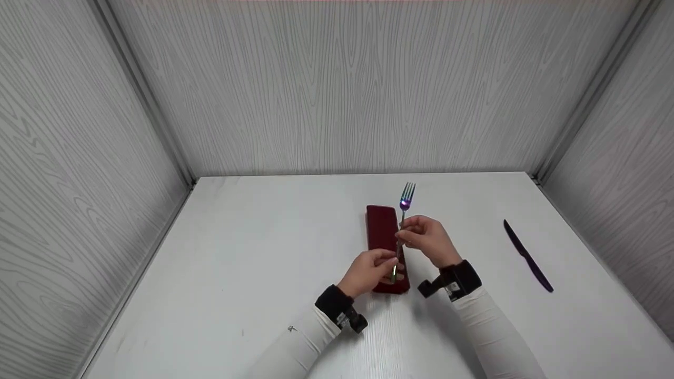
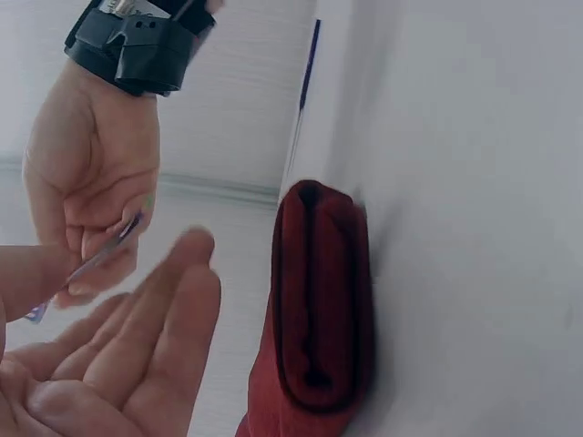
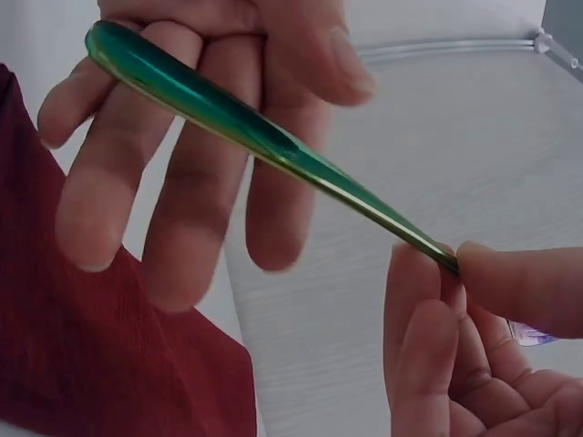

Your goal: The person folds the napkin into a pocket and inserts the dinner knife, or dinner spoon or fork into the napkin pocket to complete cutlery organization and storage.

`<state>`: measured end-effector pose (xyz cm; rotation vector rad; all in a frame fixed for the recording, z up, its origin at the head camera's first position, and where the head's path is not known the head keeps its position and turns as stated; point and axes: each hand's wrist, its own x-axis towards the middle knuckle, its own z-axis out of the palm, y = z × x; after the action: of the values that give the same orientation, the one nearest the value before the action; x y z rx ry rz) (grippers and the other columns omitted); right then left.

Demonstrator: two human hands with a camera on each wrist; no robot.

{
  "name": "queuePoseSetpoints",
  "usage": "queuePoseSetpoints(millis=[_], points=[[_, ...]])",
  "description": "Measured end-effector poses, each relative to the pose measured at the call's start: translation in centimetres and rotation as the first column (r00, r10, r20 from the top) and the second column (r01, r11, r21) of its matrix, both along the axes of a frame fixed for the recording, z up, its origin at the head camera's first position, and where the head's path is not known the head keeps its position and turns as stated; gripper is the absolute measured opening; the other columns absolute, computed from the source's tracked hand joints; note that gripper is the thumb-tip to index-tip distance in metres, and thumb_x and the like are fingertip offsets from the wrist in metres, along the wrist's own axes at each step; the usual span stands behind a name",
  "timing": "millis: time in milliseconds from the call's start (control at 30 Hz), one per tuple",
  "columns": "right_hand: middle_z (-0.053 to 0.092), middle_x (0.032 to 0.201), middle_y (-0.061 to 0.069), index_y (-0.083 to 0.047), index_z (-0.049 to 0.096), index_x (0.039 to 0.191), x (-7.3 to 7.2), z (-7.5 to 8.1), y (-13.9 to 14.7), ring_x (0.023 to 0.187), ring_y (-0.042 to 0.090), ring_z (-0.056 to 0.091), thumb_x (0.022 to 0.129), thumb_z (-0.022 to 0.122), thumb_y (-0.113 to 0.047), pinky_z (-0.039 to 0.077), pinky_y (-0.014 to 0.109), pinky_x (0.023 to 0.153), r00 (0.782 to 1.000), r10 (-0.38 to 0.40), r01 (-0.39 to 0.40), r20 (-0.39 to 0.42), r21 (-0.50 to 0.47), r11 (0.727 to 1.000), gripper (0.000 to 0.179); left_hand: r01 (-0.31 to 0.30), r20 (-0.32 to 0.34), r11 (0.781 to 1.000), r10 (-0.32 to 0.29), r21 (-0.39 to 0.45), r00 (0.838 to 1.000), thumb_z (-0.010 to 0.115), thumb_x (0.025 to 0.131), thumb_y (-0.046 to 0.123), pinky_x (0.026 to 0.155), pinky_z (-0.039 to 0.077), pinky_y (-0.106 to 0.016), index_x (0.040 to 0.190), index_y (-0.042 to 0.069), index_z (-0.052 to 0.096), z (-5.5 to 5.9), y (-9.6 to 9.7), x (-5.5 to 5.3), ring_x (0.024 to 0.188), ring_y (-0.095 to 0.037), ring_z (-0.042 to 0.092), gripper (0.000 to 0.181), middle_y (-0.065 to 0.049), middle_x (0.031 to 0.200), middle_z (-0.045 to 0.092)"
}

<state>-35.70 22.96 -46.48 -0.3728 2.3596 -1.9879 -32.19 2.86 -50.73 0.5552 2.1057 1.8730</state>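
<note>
A fork (image 1: pixel 406 204) with a shiny rainbow finish is held above the table, tines pointing away. My right hand (image 1: pixel 429 241) pinches its neck between thumb and fingers, as the right wrist view shows. Next to the green end of the handle (image 3: pixel 209 105) is my left hand (image 1: pixel 367 272). Its fingers (image 3: pixel 187 218) are spread and nearly straight, and the thumb stands apart from the handle; whether any finger touches it I cannot tell. Beneath the fork lies a folded dark red cloth (image 1: pixel 381 229), its rolled layers visible from the end in the left wrist view.
A dark purple table knife (image 1: pixel 528 256) lies slantwise on the white table (image 1: pixel 263 237), to the right of my hands. Pale wood-grain panels (image 1: pixel 342 89) enclose the table at the back and both sides. A black camera strap circles each wrist.
</note>
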Motion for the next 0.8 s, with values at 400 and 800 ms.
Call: queuePoseSetpoints(millis=[400, 800], points=[[0.075, 0.116, 0.018, 0.010, 0.056, 0.136, -0.5, -0.4, -1.2, 0.092, 0.011, 0.073, 0.103, 0.068, -0.011, 0.060, 0.027, 0.084, 0.999, 0.020, -0.019, 0.037, -0.019, 1.000, 0.041, 0.016, 0.062, 1.000, -0.017, 0.018, 0.998, 0.059, 0.107, 0.006, 0.072, 0.065, -0.034, 0.118, -0.006, 0.064, 0.0, 0.1, 0.0, 0.087, -0.027, 0.081, 0.016, -0.019, 0.099, 0.080], [0.073, 0.092, -0.002, 0.009, 0.068, 0.122, -4.0, 1.6, -1.4, 0.077, 0.006, 0.071, 0.104, 0.066, -0.010, 0.058, 0.020, 0.073, 0.979, -0.203, 0.204, 0.013, -0.057, 0.977, 0.026, 0.008, 0.082, 1.000, -0.010, 0.029, 0.997, 0.062, 0.106, 0.008, 0.074, 0.065, -0.035, 0.116, -0.004, 0.067, 0.0, 0.5, 0.3, 0.088, -0.026, 0.080, 0.016, -0.017, 0.097, 0.080]])
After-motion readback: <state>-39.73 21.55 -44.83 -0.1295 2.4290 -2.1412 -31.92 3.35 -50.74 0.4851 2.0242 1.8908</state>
